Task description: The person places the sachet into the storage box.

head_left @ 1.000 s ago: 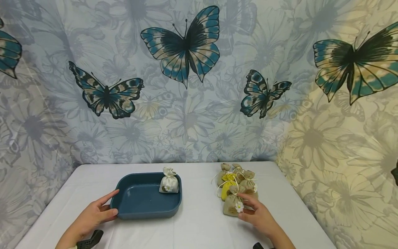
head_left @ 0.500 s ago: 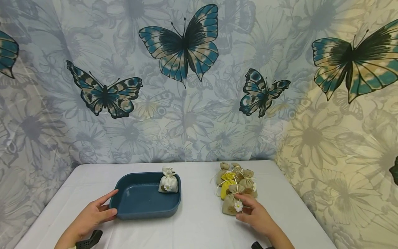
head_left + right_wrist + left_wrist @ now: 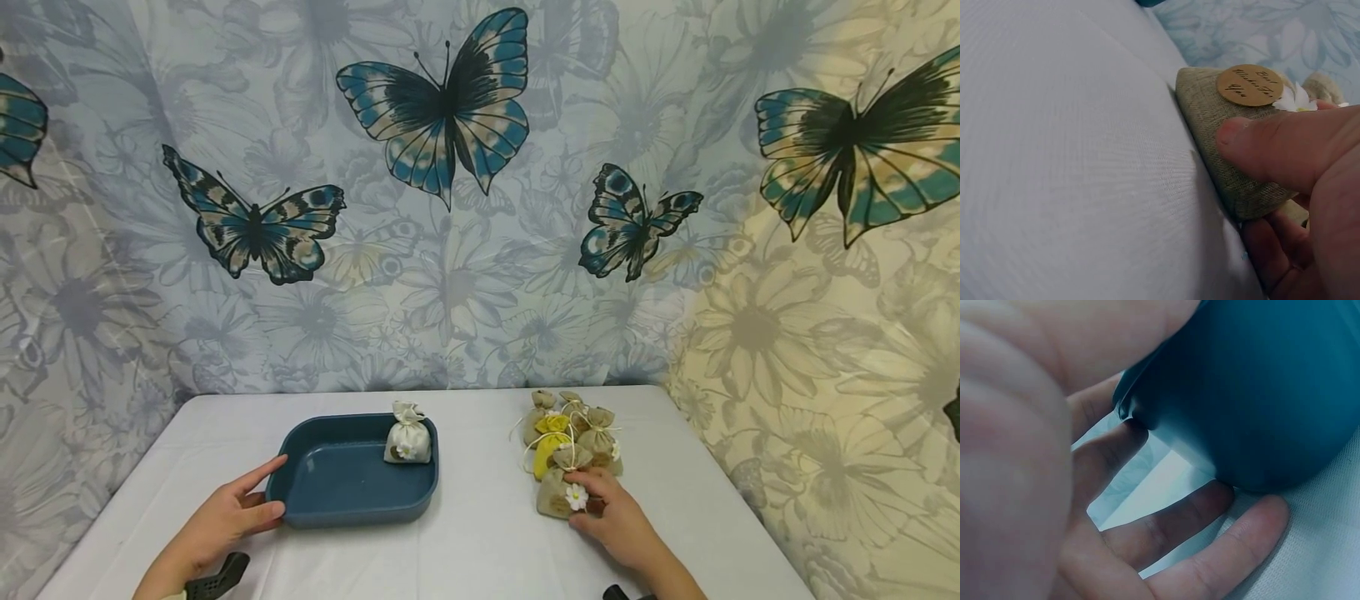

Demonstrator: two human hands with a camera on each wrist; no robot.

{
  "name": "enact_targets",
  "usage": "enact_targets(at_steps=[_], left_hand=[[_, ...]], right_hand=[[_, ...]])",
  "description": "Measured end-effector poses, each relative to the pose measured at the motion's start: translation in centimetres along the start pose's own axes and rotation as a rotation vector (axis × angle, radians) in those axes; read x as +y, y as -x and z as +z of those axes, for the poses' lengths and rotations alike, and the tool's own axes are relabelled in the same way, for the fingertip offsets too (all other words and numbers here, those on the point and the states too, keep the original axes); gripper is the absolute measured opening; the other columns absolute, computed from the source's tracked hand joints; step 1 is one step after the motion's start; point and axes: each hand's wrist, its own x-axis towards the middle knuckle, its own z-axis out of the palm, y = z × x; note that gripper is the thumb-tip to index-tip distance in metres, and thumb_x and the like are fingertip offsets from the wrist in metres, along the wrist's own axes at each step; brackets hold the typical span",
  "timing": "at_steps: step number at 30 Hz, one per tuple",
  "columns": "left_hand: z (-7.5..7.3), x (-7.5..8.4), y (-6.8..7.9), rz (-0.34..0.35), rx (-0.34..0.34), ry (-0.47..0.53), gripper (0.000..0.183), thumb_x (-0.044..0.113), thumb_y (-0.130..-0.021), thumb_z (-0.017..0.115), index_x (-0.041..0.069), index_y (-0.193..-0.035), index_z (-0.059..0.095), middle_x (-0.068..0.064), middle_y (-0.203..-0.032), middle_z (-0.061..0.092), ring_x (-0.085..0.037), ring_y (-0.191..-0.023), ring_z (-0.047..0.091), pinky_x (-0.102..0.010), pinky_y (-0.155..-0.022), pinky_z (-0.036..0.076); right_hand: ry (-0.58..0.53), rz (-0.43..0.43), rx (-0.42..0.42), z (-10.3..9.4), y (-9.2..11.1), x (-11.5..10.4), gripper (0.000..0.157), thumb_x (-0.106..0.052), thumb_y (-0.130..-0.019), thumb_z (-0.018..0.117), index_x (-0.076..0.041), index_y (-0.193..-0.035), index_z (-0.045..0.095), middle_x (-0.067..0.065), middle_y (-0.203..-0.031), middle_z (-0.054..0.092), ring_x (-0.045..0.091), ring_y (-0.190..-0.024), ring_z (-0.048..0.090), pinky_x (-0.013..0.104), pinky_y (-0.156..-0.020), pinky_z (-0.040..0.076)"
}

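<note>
A beige drawstring pouch (image 3: 555,493) with a white flower stands at the near end of a cluster, and my right hand (image 3: 618,517) grips its right side. In the right wrist view, my thumb lies across the pouch (image 3: 1210,119) below a round brown tag (image 3: 1249,85), with fingers curled under its lower edge. My left hand (image 3: 217,525) touches the left end of a blue rectangular tray (image 3: 352,515), thumb and forefinger spread along its rim. Its straight fingers rest against the tray's outer wall (image 3: 1260,419) in the left wrist view. A white drawstring pouch (image 3: 408,437) sits in the tray's back right corner.
Behind the held pouch stand a yellow pouch (image 3: 551,454) and several more beige pouches (image 3: 597,437), close together with loose strings. A white cloth (image 3: 480,542) covers the table. A butterfly-print curtain (image 3: 450,333) hangs right behind its back edge.
My right hand has shifted slightly left and its fingers have closed further onto the near beige pouch. The left hand and tray have stayed in place.
</note>
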Motion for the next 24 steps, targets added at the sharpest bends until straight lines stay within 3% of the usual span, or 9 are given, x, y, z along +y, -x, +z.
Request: enact_targets(at_steps=[9,24], left_hand=[[-0.07,0.07,-0.04,0.006,-0.016,0.013,0.079,0.011,-0.1,0.064,0.002,-0.159,0.014,-0.04,-0.155,0.005,-0.027,-0.116,0.06,-0.044,-0.089,0.055],[0.01,-0.13,-0.2,-0.011,0.002,0.001,0.08,0.013,-0.099,0.066,0.003,-0.159,0.016,-0.04,-0.155,0.005,-0.035,-0.119,0.057,-0.045,-0.088,0.055]], right_hand=[[0.068,0.05,0.084,0.33,0.03,-0.61,0.055,-0.006,-0.078,0.085,-0.032,-0.122,0.067,-0.008,-0.108,0.054,0.014,-0.084,0.053,0.026,-0.071,0.049],[0.049,0.042,0.166,0.59,0.11,-0.35,0.054,-0.003,-0.075,0.087,-0.027,-0.121,0.07,-0.008,-0.11,0.059,0.012,-0.085,0.054,0.025,-0.073,0.051]])
